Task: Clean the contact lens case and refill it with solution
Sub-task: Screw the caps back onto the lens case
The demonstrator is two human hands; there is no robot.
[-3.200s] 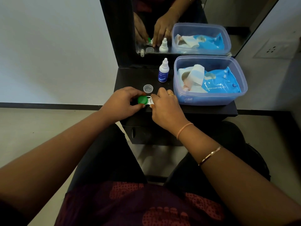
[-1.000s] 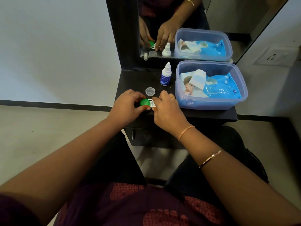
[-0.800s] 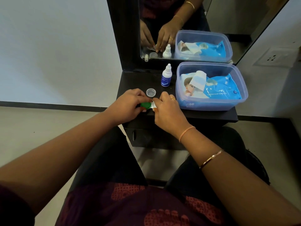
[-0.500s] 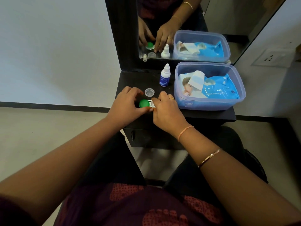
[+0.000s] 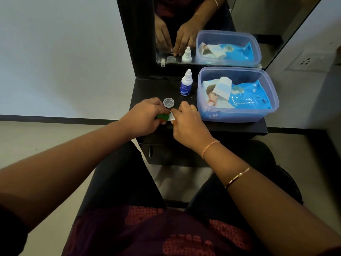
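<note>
The small white plastic contact lens case [image 5: 171, 117] sits at the shelf's near edge, our right hand [image 5: 188, 124] pinching it, our left hand [image 5: 145, 118] gripping its green screw cap [image 5: 162, 116], now tilted sideways: loosening. Beyond, the clear cap [image 5: 169, 102] lies off, then the white solution bottle [image 5: 186, 83].

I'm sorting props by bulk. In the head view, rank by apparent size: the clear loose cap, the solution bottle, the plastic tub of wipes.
1. plastic tub
2. solution bottle
3. clear loose cap
All sit at similar distance, so the ranking is safe.
</note>
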